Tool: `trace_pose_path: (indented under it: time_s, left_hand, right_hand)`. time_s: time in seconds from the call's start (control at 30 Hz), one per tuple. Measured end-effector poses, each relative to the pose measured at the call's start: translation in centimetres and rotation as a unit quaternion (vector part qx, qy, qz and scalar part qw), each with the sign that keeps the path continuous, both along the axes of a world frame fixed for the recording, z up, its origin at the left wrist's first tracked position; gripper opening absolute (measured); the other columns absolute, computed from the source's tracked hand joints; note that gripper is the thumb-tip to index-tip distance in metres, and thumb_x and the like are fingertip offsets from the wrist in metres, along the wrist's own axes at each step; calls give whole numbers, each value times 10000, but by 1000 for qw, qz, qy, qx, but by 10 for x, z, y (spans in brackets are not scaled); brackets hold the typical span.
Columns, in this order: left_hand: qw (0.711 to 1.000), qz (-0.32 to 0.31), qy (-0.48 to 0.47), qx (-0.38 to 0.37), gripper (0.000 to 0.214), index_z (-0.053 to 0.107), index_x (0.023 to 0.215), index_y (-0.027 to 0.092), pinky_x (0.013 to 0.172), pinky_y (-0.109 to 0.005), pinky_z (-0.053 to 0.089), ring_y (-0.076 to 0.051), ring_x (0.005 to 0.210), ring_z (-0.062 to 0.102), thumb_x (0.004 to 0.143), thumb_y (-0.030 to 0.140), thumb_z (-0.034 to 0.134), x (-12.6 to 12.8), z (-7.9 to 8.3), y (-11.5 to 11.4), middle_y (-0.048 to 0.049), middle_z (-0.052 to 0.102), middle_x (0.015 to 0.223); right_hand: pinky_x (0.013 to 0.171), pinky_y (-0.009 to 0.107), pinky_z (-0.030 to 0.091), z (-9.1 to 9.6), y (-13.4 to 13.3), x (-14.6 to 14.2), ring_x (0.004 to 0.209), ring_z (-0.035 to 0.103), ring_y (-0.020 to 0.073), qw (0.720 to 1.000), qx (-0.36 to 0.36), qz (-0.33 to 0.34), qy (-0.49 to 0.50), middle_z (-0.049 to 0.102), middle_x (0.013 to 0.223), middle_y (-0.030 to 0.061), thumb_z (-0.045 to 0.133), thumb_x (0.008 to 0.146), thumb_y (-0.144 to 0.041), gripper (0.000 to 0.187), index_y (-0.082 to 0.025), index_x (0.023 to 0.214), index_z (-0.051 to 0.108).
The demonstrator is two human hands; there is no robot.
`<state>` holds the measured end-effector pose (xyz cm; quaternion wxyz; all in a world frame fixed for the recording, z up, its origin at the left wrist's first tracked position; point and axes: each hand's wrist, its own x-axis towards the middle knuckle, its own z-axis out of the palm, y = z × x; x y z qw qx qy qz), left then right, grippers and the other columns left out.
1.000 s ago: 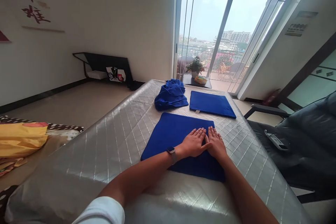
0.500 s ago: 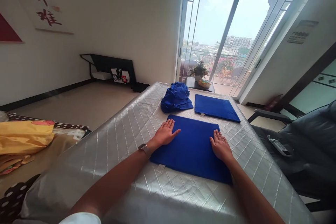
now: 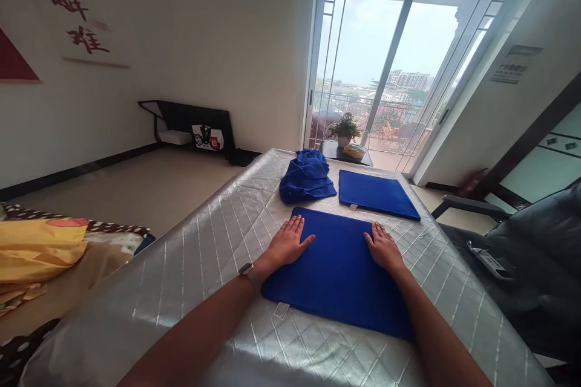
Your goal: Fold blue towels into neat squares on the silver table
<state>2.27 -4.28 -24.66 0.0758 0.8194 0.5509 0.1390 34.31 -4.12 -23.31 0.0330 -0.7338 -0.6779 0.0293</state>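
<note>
Flat on the silver quilted surface (image 3: 218, 254) lies a blue rectangular cloth piece (image 3: 338, 272) with a small white tag at its near left edge. My left hand (image 3: 289, 243), a watch on its wrist, rests palm down on the cloth's left edge, fingers stretched out. On the right edge my right hand (image 3: 385, 247) also lies flat, its thumb apart from the fingers. Behind it is a second flat blue cloth piece (image 3: 379, 193), tagged too. A crumpled heap of blue cloth (image 3: 307, 178) sits beyond my left hand.
A black armchair (image 3: 540, 260) with a white remote-like device (image 3: 490, 260) stands at the right. Yellow cloth (image 3: 40, 248) lies on the left. Beyond the far edge, a small dark table (image 3: 347, 154) holds a potted plant (image 3: 345, 128) before the glass sliding door (image 3: 363, 42).
My right hand has shifted slightly inward along the cloth's right edge. My left hand stays at the left edge. The camera view has tilted up a little.
</note>
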Motion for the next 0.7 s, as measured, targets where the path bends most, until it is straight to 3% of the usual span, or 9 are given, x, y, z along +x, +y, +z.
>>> trace_pose_path:
  time_s: [0.3,0.47,0.6,0.7]
  left_hand:
    - [999,6,37,10,856,247,1566,65,1218,-449,171,-288,1513,195,988,685,132,-2,-2,-1,-183,237,1623]
    - [993,-6,118,-30,907,357,1527,77,1195,-470,210,-327,1474,303,948,748,161,-1,14,15,-206,354,1571]
    - [990,11,142,-10,902,474,1445,39,1170,-485,247,-377,1403,413,948,744,210,40,38,32,-255,486,1472]
    - [993,-64,85,47,824,532,1388,63,1123,-452,332,-355,1344,481,979,697,200,101,45,37,-231,561,1404]
  right_hand:
    - [1227,366,121,-2,-4,-3,1522,139,194,1000,12,-5,18,191,1651,97,173,1014,-473,696,-67,1578,216]
    - [1228,366,103,-1,-5,-4,1522,138,196,999,15,-9,41,202,1650,96,191,1013,-458,688,-61,1574,226]
    - [1228,358,97,-2,-5,-4,1521,145,197,998,24,-9,57,211,1647,99,212,1011,-459,689,-56,1569,238]
    - [1227,360,96,0,-6,-5,1520,150,202,998,26,-7,62,219,1643,115,220,1011,-450,687,-44,1565,246]
